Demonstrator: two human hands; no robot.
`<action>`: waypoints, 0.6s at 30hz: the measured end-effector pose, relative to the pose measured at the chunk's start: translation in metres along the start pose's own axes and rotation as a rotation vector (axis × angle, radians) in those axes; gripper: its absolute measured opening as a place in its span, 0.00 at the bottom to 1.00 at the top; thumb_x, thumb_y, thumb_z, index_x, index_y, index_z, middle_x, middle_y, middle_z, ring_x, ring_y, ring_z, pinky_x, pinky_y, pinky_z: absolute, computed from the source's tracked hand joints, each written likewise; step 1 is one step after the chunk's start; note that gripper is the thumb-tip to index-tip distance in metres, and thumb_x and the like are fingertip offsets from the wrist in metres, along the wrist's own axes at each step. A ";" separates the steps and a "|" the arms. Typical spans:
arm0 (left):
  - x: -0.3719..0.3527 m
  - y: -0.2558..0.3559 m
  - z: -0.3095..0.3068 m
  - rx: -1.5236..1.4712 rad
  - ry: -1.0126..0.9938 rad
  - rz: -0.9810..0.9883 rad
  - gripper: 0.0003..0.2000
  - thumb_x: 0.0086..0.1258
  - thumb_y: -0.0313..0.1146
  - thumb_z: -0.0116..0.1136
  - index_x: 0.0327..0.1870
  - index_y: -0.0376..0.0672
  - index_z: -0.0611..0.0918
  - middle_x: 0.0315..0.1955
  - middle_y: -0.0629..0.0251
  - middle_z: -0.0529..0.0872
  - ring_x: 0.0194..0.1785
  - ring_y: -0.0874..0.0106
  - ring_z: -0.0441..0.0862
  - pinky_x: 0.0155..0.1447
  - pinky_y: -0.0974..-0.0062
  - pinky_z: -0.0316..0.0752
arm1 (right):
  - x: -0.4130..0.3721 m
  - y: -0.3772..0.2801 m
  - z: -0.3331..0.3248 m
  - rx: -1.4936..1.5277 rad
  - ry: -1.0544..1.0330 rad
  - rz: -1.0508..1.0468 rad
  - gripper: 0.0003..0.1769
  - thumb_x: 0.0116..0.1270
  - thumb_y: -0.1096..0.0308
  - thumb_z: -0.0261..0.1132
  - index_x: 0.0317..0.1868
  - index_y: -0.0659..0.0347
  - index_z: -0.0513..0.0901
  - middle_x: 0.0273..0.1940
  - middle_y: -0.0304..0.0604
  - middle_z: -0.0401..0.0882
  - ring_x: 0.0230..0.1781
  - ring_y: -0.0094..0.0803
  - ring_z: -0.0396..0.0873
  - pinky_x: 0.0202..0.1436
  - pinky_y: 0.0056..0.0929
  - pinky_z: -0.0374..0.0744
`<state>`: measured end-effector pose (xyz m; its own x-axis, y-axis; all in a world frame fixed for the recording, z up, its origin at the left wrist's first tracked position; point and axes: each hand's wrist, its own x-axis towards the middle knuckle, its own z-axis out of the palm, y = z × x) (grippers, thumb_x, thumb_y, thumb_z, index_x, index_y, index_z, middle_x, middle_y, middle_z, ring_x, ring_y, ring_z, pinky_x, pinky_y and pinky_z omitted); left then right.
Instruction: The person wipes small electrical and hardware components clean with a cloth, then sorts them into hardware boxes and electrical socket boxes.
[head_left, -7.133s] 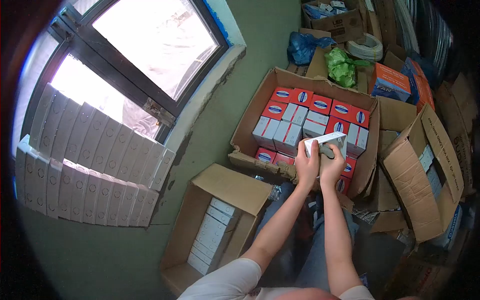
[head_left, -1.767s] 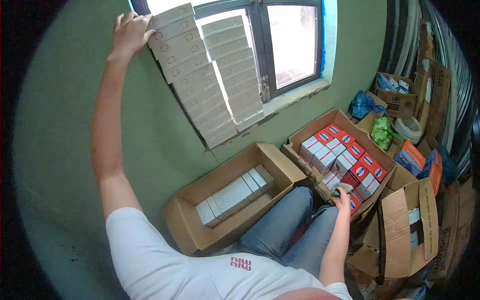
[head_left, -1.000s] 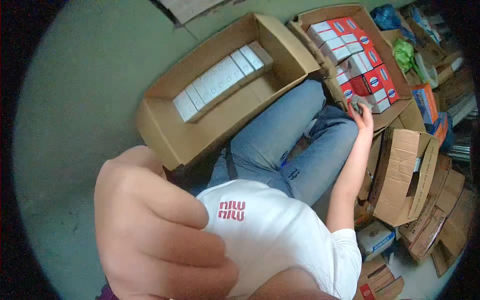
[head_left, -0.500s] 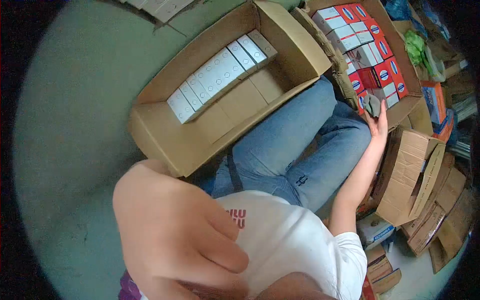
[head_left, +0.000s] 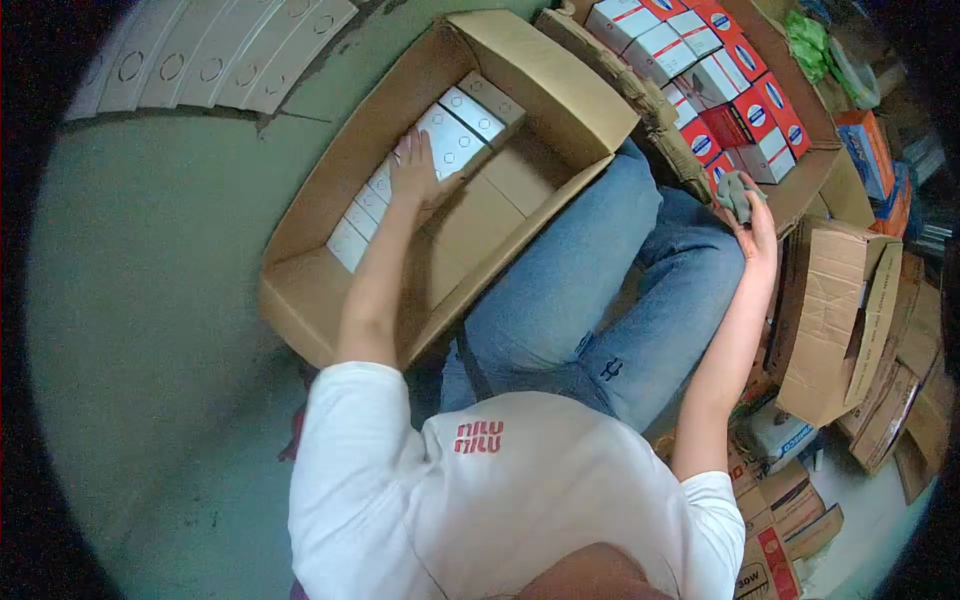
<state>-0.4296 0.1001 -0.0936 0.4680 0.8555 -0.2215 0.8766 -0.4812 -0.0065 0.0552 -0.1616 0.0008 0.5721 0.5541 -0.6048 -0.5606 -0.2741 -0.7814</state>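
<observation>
My left hand (head_left: 415,178) reaches inside a cardboard carton (head_left: 300,220). Its fingers are spread across a row of small white boxes (head_left: 447,140) with round marks on their ends, with the thumb stretched toward the carton's bare bottom. The hand covers part of the row. On the right, my right hand (head_left: 755,230) is closed around a crumpled grey cloth (head_left: 738,196), beside my knee. It is close to the near corner of another carton (head_left: 818,180), which is filled with red and white boxes (head_left: 735,115).
Flattened and folded cardboard (head_left: 825,315) lies to my right, with an orange and blue package (head_left: 868,155) and a green plastic bag (head_left: 808,45) further back. Flat grey panels with circles (head_left: 210,70) lie on the floor (head_left: 150,250) at the upper left.
My left hand has moved from close before the camera, where it was curled, into the carton and onto the white boxes. My right hand stays near the knee with the cloth.
</observation>
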 end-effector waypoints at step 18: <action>-0.028 0.050 -0.040 -0.155 -0.111 0.078 0.53 0.41 0.63 0.71 0.66 0.40 0.62 0.67 0.40 0.59 0.74 0.46 0.48 0.71 0.34 0.42 | 0.026 0.013 -0.002 -0.018 -0.068 0.011 0.22 0.63 0.69 0.67 0.58 0.57 0.74 0.51 0.41 0.79 0.48 0.33 0.78 0.44 0.35 0.80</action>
<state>-0.3946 0.0599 -0.0487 0.5272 0.7866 -0.3213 0.8491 -0.5026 0.1627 0.0636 -0.1523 -0.0251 0.5237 0.6032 -0.6016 -0.5551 -0.2940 -0.7781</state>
